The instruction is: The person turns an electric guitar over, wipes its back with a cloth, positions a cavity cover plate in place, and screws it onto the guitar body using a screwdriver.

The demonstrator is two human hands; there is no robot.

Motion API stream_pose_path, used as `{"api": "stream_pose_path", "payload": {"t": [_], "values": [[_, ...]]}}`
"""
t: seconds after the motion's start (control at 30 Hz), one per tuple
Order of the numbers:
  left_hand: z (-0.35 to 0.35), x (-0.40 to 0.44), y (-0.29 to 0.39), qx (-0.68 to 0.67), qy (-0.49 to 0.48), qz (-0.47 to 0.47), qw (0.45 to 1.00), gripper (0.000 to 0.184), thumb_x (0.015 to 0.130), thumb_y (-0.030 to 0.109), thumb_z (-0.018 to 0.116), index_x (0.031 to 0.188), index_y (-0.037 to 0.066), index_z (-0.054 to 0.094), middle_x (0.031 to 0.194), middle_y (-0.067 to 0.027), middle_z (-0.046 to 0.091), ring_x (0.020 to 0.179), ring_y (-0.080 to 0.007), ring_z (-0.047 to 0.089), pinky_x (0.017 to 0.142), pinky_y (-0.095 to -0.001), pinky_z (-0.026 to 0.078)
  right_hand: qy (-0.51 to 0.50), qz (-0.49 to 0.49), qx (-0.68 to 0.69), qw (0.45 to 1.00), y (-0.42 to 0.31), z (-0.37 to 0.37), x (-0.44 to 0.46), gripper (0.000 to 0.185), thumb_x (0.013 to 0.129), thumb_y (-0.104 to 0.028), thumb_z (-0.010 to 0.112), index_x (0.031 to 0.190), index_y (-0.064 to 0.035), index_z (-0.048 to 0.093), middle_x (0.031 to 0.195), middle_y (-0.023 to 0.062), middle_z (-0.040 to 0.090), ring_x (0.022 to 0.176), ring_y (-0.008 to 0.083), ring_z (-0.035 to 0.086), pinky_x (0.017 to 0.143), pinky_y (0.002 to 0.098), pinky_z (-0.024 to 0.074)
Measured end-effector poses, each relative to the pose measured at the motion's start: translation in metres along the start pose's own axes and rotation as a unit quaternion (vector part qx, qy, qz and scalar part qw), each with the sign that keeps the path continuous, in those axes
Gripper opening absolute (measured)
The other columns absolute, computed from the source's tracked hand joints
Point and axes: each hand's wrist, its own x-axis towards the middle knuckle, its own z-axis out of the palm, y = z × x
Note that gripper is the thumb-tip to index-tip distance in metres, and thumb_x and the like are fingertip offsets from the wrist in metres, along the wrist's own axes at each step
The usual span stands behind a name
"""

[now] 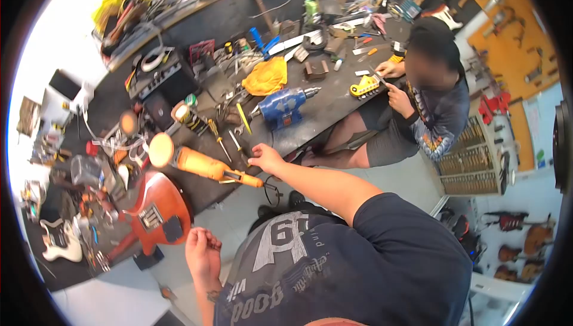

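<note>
My right hand (267,158) reaches over the bench's front edge, thumb and fingers pinched together. Whatever sits between those fingertips is too small to make out. Just left of it lies a yellow power polisher (206,164) with a round orange pad, its cord end hanging over the edge. A screwdriver (219,139) and another slim tool (235,140) rest behind that hand. My left hand (203,252) hangs low in front of the bench, fingers curled, with nothing visible in them. Beside it is a reddish-brown electric guitar body (160,211), lying on the bench's near edge.
A blue bench grinder (283,109) stands near a yellow cloth (265,76). At right, a seated co-worker (433,81) holds a tool over a yellow device (365,86). A black amplifier (161,75), a white guitar body (61,241) and many tools crowd the bench.
</note>
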Motion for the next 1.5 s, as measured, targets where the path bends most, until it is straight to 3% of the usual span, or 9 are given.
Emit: {"api": "stream_pose_path", "payload": {"t": [0.2, 0.37, 0.5, 0.77, 0.9, 0.93, 1.1, 1.3, 1.5], "values": [[-0.015, 0.025, 0.016, 0.042, -0.002, -0.025, 0.999, 0.005, 0.105, 0.011, 0.063, 0.103, 0.008, 0.06, 0.089, -0.0018, 0.059, 0.077, -0.0124, 0.054, 0.071, -0.0284, 0.047, 0.056, 0.037, 0.052, 0.996, 0.022, -0.074, -0.029, 0.026, 0.086, -0.014, 0.074, 0.108, -0.0017, 0.072, 0.09, 0.011, 0.076, 0.078, 0.0194, 0.072, 0.072, 0.0347, 0.058], [0.001, 0.039, 0.013, 0.018, 0.026, 0.006, 0.999, 0.005, 0.099, 0.004, 0.063, 0.102, 0.006, 0.06, 0.088, -0.0033, 0.061, 0.077, -0.0125, 0.056, 0.071, -0.0279, 0.047, 0.304, 0.045, 0.088, 0.947, 0.053, -0.195, -0.001, 0.015, 0.087, -0.007, 0.067, 0.099, -0.0019, 0.073, 0.081, 0.0092, 0.074, 0.071, 0.0158, 0.069, 0.065, 0.0334, 0.0549], [0.046, 0.039, -0.006, 0.014, 0.027, -0.013, 0.999, 0.009, 0.096, 0.002, 0.064, 0.102, 0.006, 0.059, 0.089, -0.0055, 0.061, 0.077, -0.0142, 0.056, 0.071, -0.0286, 0.047, 0.38, -0.004, 0.142, 0.914, 0.038, -0.312, 0.08, 0.007, 0.093, -0.009, 0.064, 0.089, -0.0048, 0.069, 0.073, 0.0067, 0.072, 0.06, 0.0149, 0.064, 0.055, 0.0344, 0.0498], [0.14, 0.046, -0.029, 0.026, 0.0, -0.009, 1.0, 0.017, 0.096, 0.008, 0.068, 0.108, 0.011, 0.056, 0.087, -0.0057, 0.057, 0.081, -0.0181, 0.054, 0.074, -0.0347, 0.045, 0.41, -0.019, -0.211, 0.887, -0.005, -0.465, 0.233, 0.019, 0.088, -0.012, 0.062, 0.103, -0.004, 0.072, 0.102, 0.022, 0.075, 0.103, 0.0397, 0.072, 0.092, 0.0486, 0.0556], [0.207, 0.053, -0.018, 0.047, -0.043, -0.05, 0.997, 0.014, 0.098, 0.004, 0.067, 0.111, 0.01, 0.066, 0.099, -0.0069, 0.067, 0.095, -0.0203, 0.059, 0.088, -0.0375, 0.045, 0.412, 0.021, -0.316, 0.855, -0.002, -0.522, 0.302, 0.023, 0.091, -0.007, 0.06, 0.111, -0.0053, 0.071, 0.113, 0.022, 0.074, 0.111, 0.0404, 0.07, 0.096, 0.0505, 0.0549], [0.203, 0.054, -0.026, 0.045, -0.028, -0.041, 0.998, 0.016, 0.098, 0.0, 0.066, 0.113, 0.007, 0.062, 0.099, -0.0138, 0.063, 0.095, -0.0231, 0.059, 0.084, -0.0389, 0.048, 0.42, 0.05, -0.307, 0.853, -0.006, -0.534, 0.31, 0.022, 0.092, -0.008, 0.06, 0.111, -0.0056, 0.071, 0.114, 0.0219, 0.074, 0.111, 0.0403, 0.07, 0.095, 0.0514, 0.055], [0.218, 0.055, -0.036, 0.081, 0.045, -0.063, 0.994, 0.015, 0.1, 0.0, 0.064, 0.114, 0.007, 0.062, 0.099, -0.0126, 0.065, 0.091, -0.0223, 0.06, 0.084, -0.0398, 0.05, 0.374, 0.187, -0.401, 0.815, -0.008, -0.571, 0.333, 0.03, 0.1, -0.024, 0.058, 0.118, -0.009, 0.077, 0.126, 0.0163, 0.074, 0.124, 0.0352, 0.066, 0.104, 0.0492, 0.0509], [0.134, 0.061, -0.082, 0.087, 0.02, -0.087, 0.992, 0.016, 0.099, 0.001, 0.066, 0.112, 0.004, 0.056, 0.097, -0.021, 0.066, 0.085, -0.0249, 0.062, 0.076, -0.0464, 0.052, 0.377, 0.198, -0.433, 0.794, 0.012, -0.581, 0.369, 0.03, 0.103, -0.025, 0.055, 0.117, -0.0126, 0.079, 0.127, 0.0123, 0.074, 0.126, 0.0309, 0.065, 0.105, 0.0485, 0.0488], [0.171, 0.073, -0.084, 0.097, 0.042, -0.094, 0.99, 0.015, 0.101, 0.001, 0.064, 0.114, 0.003, 0.058, 0.098, -0.0196, 0.067, 0.09, -0.0265, 0.065, 0.083, -0.0474, 0.056, 0.347, 0.2, -0.437, 0.805, -0.004, -0.59, 0.363, 0.026, 0.1, -0.022, 0.062, 0.117, -0.0142, 0.079, 0.127, 0.0115, 0.075, 0.127, 0.0309, 0.066, 0.104, 0.0488, 0.0489]]}}
